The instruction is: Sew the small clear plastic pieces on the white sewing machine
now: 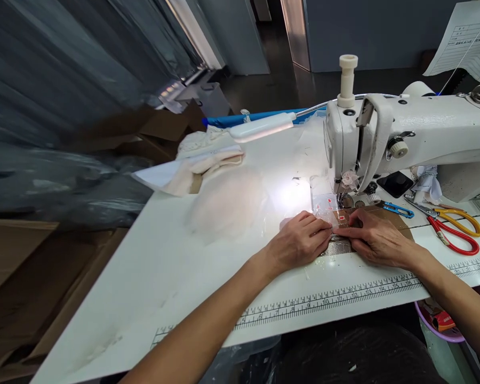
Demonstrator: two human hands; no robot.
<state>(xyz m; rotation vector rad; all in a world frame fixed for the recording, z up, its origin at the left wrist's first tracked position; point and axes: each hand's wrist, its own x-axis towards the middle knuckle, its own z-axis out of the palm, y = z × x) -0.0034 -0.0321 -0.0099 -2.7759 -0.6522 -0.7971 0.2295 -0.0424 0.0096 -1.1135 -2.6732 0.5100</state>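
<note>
A white sewing machine (420, 125) stands at the right, its presser foot (341, 200) low over the bed. Just in front of the foot, my left hand (304, 240) is closed with its fingertips pressed on thin sheer fabric (287, 220). My right hand (374, 237) meets it from the other side, thumb and forefinger pinched at the fabric's edge; the fingertips nearly touch. Beneath the hands lie a brown plate (392, 220) and a shiny silvery strip (338, 246). Small red marks show near the needle. The exact edge held is partly hidden by my fingers.
Red-and-yellow-handled scissors (458, 226) and blue thread snips (398, 209) lie to the right. A lit lamp (263, 127) shines on the white table (144, 272). Folded cloth (208, 168) is at the back left. A printed ruler (340, 295) runs along the front edge; cardboard boxes (20, 256) stand left.
</note>
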